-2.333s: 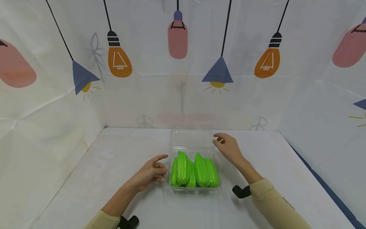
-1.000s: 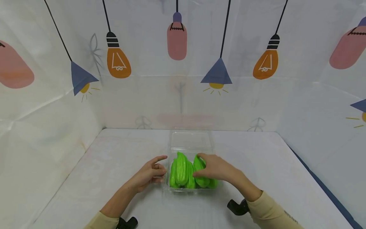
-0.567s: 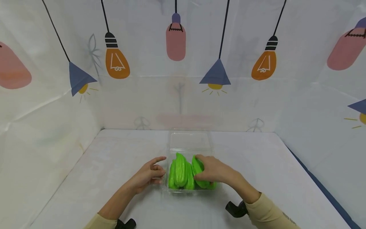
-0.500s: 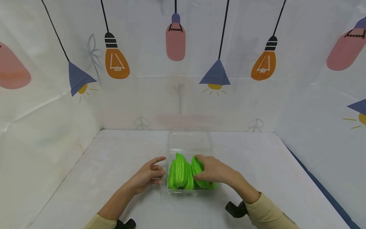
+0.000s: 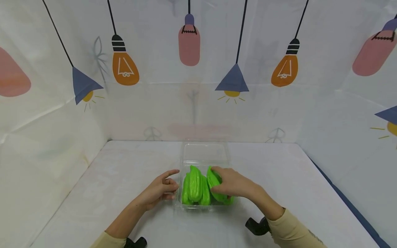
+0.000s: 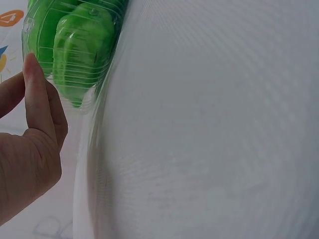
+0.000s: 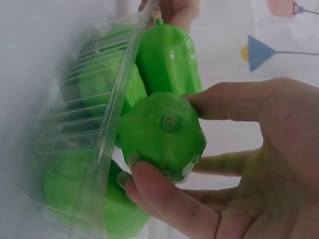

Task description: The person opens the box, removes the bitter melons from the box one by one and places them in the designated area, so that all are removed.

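Observation:
A clear plastic clamshell box [image 5: 211,206] stands on the table with its lid folded back. Several bright green, ridged bitter melons lie in it, among them an upper left one [image 5: 195,184]. My right hand [image 5: 234,182] grips the upper right bitter melon [image 5: 213,178] between thumb and fingers; in the right wrist view this bitter melon [image 7: 162,134] sits above the box rim, its stem end facing the camera. My left hand [image 5: 162,187] is beside the box's left wall, index finger extended. In the left wrist view, a fingertip [image 6: 31,64] is against or very near that wall.
The raised lid [image 5: 205,151] leans back behind the box. A white table [image 5: 139,155] lies beneath, enclosed by white cloth walls [image 5: 155,103] printed with lamps. Black wrist cameras [image 5: 258,226] hang below both forearms.
My right hand has come from beside the lid down over the box and taken hold of the upper right bitter melon, which now leans slightly left. My left hand has stayed beside the box.

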Motion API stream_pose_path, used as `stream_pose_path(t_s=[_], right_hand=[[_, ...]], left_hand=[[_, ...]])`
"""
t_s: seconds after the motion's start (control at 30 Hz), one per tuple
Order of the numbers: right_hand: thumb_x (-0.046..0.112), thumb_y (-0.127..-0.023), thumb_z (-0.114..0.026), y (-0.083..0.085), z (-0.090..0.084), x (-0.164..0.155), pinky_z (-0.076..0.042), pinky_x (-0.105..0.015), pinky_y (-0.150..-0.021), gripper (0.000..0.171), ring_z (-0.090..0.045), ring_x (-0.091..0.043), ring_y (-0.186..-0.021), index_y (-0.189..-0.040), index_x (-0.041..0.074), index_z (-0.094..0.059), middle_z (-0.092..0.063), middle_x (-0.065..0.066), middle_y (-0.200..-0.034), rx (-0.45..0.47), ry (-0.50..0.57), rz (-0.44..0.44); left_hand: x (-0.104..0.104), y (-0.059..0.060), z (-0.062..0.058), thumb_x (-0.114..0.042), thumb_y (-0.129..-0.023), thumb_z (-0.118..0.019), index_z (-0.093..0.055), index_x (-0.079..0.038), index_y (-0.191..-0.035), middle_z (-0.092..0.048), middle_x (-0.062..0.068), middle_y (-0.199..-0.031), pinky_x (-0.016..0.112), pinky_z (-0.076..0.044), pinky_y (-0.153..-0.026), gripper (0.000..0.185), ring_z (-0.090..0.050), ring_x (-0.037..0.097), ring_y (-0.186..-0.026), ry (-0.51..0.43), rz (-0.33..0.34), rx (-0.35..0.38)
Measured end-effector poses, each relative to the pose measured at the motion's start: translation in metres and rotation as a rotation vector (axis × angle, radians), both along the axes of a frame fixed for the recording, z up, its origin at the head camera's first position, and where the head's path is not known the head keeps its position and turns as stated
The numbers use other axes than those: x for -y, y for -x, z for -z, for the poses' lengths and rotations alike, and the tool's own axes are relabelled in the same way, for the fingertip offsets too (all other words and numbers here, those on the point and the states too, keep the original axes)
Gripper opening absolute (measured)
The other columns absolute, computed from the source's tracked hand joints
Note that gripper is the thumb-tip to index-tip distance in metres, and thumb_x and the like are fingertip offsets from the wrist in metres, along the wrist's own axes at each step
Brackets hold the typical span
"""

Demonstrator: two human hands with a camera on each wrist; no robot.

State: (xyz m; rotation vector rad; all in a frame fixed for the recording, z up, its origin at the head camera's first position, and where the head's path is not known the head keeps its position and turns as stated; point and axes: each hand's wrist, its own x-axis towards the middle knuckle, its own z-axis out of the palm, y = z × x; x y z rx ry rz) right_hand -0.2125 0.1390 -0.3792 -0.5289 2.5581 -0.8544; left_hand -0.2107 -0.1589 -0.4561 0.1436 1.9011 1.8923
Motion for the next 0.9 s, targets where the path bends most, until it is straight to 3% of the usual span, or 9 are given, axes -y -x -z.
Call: stream_pose_path(t_s=[0.27,0.63,0.9], right_hand=[[0.021,-0.084,-0.069,0.002,-0.003,-0.002,-0.058,-0.04,-0.053,0.078,-0.062,-0.019,-0.053,-0.153,0.011,-0.036,-0.064,-0.007,-0.095,-0.009,0.016,0.003],[0.023,-0.084,-0.068,0.013,-0.005,-0.011,-0.053,-0.031,-0.053,0.074,-0.062,-0.019,-0.06,-0.152,0.016,-0.04,-0.065,-0.01,-0.107,-0.082,0.013,0.048],[0.025,-0.085,-0.068,0.022,-0.005,-0.019,-0.053,-0.031,-0.057,0.069,-0.063,-0.02,-0.064,-0.15,0.019,-0.045,-0.064,-0.019,-0.12,-0.118,0.043,0.055]], left_hand=[[-0.001,-0.001,-0.001,-0.01,-0.096,-0.062,-0.029,-0.014,-0.154,-0.056,0.0,-0.093,0.022,-0.058,-0.066,0.067,-0.057,0.01,-0.078,-0.002,0.002,-0.002],[-0.002,-0.001,-0.001,-0.008,-0.097,-0.061,-0.029,-0.014,-0.155,-0.054,0.0,-0.091,0.021,-0.058,-0.066,0.067,-0.056,0.01,-0.079,0.0,0.004,-0.012],[-0.002,-0.002,-0.001,-0.009,-0.096,-0.062,-0.029,-0.015,-0.155,-0.055,0.0,-0.091,0.022,-0.058,-0.066,0.067,-0.057,0.011,-0.08,0.007,-0.003,-0.007]])
